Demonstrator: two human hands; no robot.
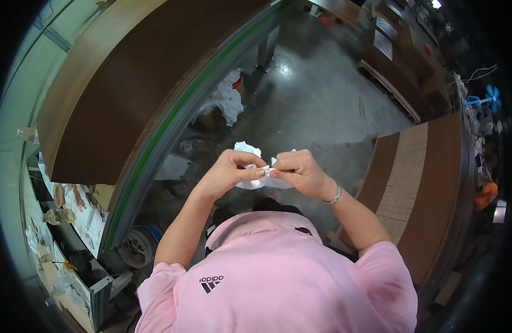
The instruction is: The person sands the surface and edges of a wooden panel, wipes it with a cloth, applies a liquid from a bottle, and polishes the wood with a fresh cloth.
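In front of my body, a crumpled white piece of soft, thin material (pixel 247 149) hangs between my hands; whether it is cloth, paper or plastic I cannot tell. My left hand (pixel 231 173) pinches it between thumb and fingers. Close beside it, my right hand (pixel 305 174) has its fingers curled in, with the thumb pressed on the same white piece. The two thumb tips nearly meet, a small white fold showing between them. Part of the piece droops below and behind the fingers.
A long bench with a green edge strip (pixel 156 136) runs along my left, bearing large brown panels (pixel 134 72). Stacked brown boards (pixel 406 183) stand on my right. A white crumpled bag (pixel 225 100) and a round bucket (pixel 136 247) are on the floor by the bench.
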